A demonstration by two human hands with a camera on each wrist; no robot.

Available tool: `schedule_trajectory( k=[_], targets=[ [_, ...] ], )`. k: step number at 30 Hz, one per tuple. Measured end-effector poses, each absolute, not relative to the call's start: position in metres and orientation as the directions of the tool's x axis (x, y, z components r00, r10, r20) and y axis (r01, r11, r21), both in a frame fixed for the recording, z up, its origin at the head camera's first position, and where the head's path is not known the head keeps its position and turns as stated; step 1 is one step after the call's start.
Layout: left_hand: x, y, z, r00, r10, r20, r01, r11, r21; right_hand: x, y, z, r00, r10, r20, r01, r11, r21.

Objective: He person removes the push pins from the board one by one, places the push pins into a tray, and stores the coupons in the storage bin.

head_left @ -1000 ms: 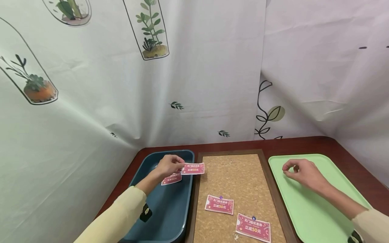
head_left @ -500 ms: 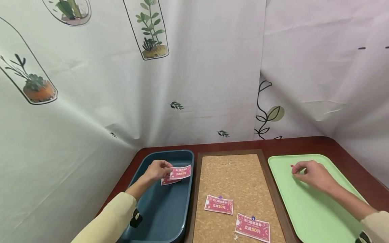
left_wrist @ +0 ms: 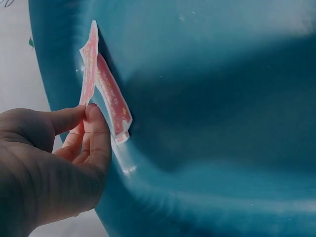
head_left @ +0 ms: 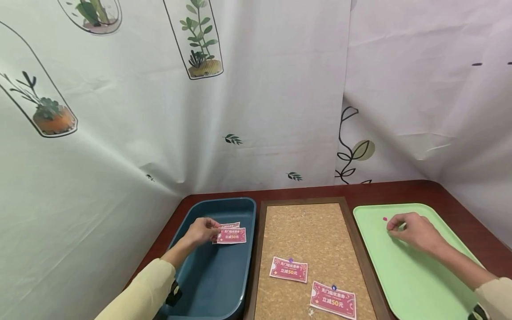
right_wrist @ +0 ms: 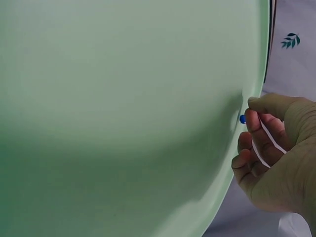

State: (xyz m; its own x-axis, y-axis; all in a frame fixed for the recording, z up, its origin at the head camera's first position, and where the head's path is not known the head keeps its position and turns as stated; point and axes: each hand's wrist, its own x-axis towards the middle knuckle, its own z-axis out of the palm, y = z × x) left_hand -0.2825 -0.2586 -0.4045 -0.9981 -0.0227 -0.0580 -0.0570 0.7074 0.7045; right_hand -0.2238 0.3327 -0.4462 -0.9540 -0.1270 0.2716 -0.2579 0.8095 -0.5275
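My left hand (head_left: 202,231) pinches a pink printed coupon (head_left: 232,236) by its end, between thumb and fingertips, over the blue tray (head_left: 208,278). A second pink coupon (left_wrist: 114,96) lies in that tray, partly behind the first. My right hand (head_left: 417,232) hovers at the far part of the green tray (head_left: 424,275), fingers curled and thumb near the index finger. Beyond its fingertips lies a small pink pushpin (head_left: 385,218). In the right wrist view a small blue pin head (right_wrist: 242,119) shows beside the index fingertip; whether the fingers hold it is unclear.
Between the trays lies a framed cork board (head_left: 302,231). It bears an upper pink coupon (head_left: 288,270) and a lower pink coupon (head_left: 333,301), each with a pushpin at its top edge. A printed cloth (head_left: 276,98) hangs behind the dark red table (head_left: 280,194).
My left hand has moved left and down with the coupon, from the blue tray's right rim to above the other coupon. My right hand shifted slightly right, and the pink pushpin came into view.
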Motion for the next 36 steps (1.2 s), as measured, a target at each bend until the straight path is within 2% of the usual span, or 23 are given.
schedule_trajectory(
  k=[22,36],
  targets=[
    [-0.280,-0.269,-0.412,-0.998,-0.045,-0.039,-0.060,0.755,0.653,-0.221,0.336,-0.445,-0.966,-0.124,0.228,-0.230,0.813,-0.535],
    [-0.278,-0.260,-0.403,-1.000,-0.023,0.002,-0.017,0.764,0.644,-0.226,0.326,-0.441,-0.935,-0.119,0.335,-0.282,0.822,-0.495]
  ],
)
